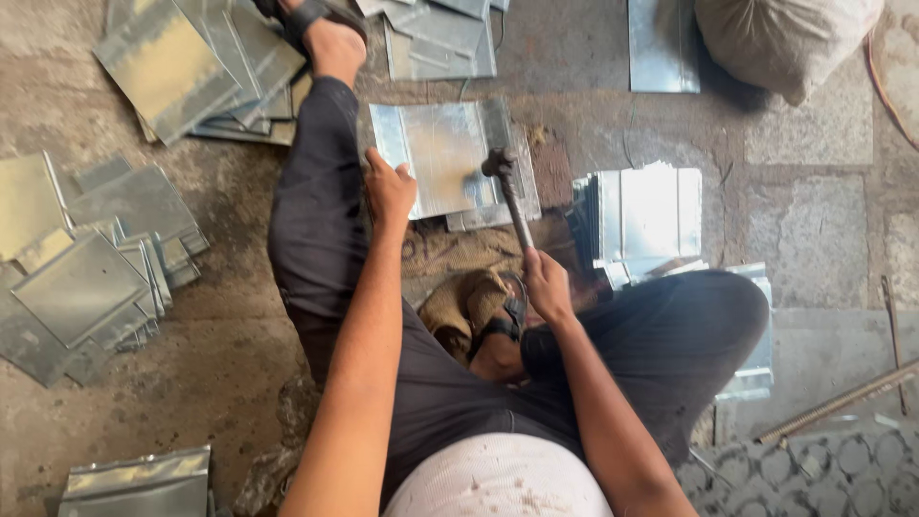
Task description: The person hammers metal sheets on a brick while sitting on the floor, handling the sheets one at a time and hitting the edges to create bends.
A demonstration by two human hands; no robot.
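A rectangular galvanised metal sheet lies flat on the stone floor in front of the seated person, its long sides running away from the body and a folded strip along its left edge. The left hand presses on the sheet's near left corner, fingers spread apart and flat on the metal. The right hand is clamped around the handle of a hammer, whose long axis slants up and to the left, so that its dark head rests on the sheet's right part. A second sheet peeks out from under the first at its lower right. Just to the right stands a neat stack of folded sheets, bright and square, close to the person's right knee. A loose pile of sheets lies at the upper left beside the outstretched sandalled foot, and another scattered pile sits further left, well apart from the hands. A pale cloth sack rests at the upper right, beside one single sheet. A thin metal rod lies slantwise at the lower right.
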